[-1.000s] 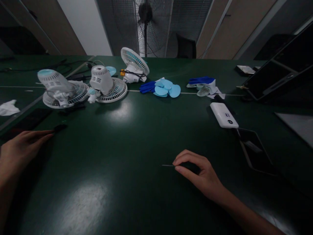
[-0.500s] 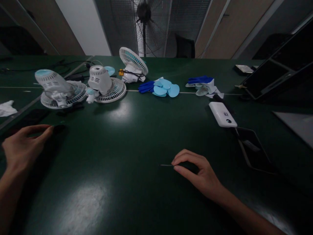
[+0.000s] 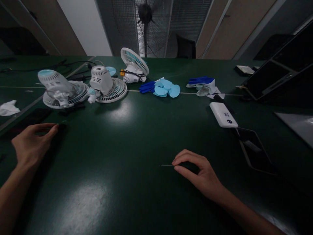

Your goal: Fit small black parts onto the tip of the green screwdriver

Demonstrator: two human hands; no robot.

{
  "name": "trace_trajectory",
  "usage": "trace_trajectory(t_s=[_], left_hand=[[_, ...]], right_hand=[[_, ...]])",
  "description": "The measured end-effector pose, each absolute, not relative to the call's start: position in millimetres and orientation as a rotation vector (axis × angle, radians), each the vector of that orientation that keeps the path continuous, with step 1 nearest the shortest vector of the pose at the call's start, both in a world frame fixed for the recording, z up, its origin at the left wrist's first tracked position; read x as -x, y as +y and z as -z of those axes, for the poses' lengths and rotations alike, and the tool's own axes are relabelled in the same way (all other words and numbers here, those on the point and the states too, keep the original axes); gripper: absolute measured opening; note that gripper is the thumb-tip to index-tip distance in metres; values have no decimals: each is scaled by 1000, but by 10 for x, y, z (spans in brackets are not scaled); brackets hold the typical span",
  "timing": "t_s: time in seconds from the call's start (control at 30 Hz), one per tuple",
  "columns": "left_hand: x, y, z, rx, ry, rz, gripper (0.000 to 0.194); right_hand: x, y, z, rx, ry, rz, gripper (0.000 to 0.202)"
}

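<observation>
My right hand (image 3: 199,171) is closed around the dark handle of a screwdriver (image 3: 166,165), low over the green table. Its thin metal shaft points left. At the left side, my left hand (image 3: 34,140) has thumb and forefinger pinched together. Something dark shows by those fingertips, too dim to name. Just beyond that hand lie two white fan heads, a left one (image 3: 56,85) and a right one (image 3: 101,81), with their grilles down.
Farther back is a third small fan (image 3: 133,67). Light blue fan blades (image 3: 166,88) lie against blue gloves (image 3: 147,87). More gloves (image 3: 201,85), a white power bank (image 3: 223,115) and a dark-screened phone (image 3: 254,150) are on the right. White tissue (image 3: 9,108) lies far left.
My left hand has shifted a little to the right, still pinched. The right hand and the screwdriver have stayed nearly in place.
</observation>
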State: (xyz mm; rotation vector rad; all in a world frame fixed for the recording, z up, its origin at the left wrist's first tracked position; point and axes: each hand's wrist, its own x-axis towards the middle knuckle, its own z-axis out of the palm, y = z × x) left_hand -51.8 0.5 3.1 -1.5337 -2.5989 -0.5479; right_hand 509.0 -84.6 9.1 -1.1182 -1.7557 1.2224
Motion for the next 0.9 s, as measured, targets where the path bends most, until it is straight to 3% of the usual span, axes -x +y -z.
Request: trace_trajectory(t_s=[0.67, 0.9], left_hand=[[510, 26, -42, 1519, -2712, 699, 57], [390, 8, -141, 1620, -2768, 557, 65]], right_hand=[[-5100, -842, -66, 1116, -1767, -1221, 8], [-5102, -832, -60, 1106, -1773, -1220, 10]])
